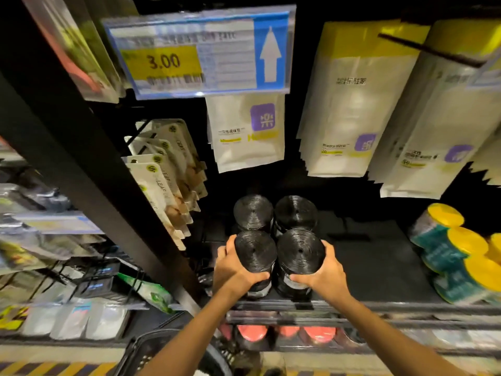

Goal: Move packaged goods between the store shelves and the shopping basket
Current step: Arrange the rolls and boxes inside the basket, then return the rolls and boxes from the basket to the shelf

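- Standing upright on the dark shelf (379, 267): four black rolls in a block, the rear rolls (253, 211) behind two at the front edge.
- Left grip (233, 270): curled round the front left roll (255, 252).
- Right grip (325, 275): wrapped round the front right roll (300, 251) (both front rolls stand side by side, touching).
- Black basket (141, 356): low, at the bottom edge.
- Price tag (195, 52): overhead, reads 3.00.
- Yellow-topped packs (458, 253): same shelf, far right.

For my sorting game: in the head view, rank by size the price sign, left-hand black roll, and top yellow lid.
Biggest first:
price sign
left-hand black roll
top yellow lid
The sign seems nearer, so looks only.
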Demonstrator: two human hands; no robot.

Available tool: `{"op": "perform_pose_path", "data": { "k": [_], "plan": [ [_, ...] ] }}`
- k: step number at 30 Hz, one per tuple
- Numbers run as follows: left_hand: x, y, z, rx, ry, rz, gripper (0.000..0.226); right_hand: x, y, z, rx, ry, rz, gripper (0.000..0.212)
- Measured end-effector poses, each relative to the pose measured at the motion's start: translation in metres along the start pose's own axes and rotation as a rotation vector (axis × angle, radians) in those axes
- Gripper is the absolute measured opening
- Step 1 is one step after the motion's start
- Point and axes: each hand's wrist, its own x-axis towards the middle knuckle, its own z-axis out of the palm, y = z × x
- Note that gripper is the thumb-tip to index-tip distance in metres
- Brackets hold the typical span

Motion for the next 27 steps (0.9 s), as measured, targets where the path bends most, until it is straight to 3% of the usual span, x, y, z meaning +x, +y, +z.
{"op": "perform_pose_path", "data": {
  "k": [11,16,20,23,27],
  "plan": [
    [-0.005,-0.007,0.005,-0.109,0.039,0.040,0.122,-0.004,0.003,0.008,-0.024,0.081,-0.086,0.114],
    [-0.010,0.000,0.005,0.023,0.021,0.060,0.121,-0.001,0.006,0.005,-0.070,-0.001,-0.105,0.119],
    [-0.017,0.007,0.003,0.250,0.025,0.177,0.105,0.001,0.005,-0.001,-0.133,-0.025,-0.162,0.118],
    [-0.028,0.011,0.001,0.313,0.044,0.271,0.082,0.003,0.005,-0.008,-0.309,-0.030,-0.311,0.097],
    [-0.060,0.019,-0.003,0.406,0.118,0.337,0.058,0.004,-0.006,-0.019,-0.520,-0.108,-0.686,0.058]
  ]
}}
